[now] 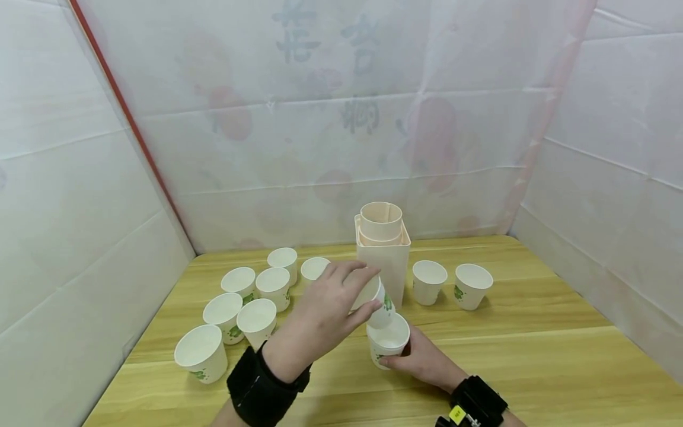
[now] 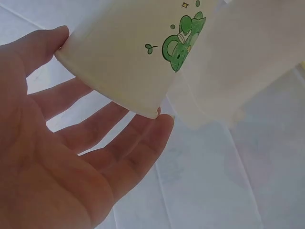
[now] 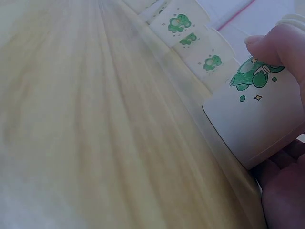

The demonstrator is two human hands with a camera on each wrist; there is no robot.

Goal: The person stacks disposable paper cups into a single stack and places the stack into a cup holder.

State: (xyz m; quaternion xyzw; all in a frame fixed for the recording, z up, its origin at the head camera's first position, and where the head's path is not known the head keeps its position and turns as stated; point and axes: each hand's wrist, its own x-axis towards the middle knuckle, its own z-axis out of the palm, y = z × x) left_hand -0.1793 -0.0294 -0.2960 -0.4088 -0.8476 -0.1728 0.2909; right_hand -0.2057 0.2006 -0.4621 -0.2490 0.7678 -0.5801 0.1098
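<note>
The wooden table (image 1: 533, 356) spreads under me; the tall cup holder (image 1: 385, 261) stands at twelve o'clock. My left hand (image 1: 325, 314) curls round a tilted paper cup (image 1: 376, 299) in front of it. My right hand (image 1: 421, 359) grips an upright cup (image 1: 388, 343) standing at six o'clock of that one.

The left hand (image 1: 325, 311) is covering most of the raised cup (image 1: 380, 305), and the right hand (image 1: 421, 359) is hiding the lower cup's (image 1: 388, 341) far side. The right wrist view is blurring the table (image 3: 86, 143) and cutting the cup row (image 3: 190, 36) at its top edge.
</note>
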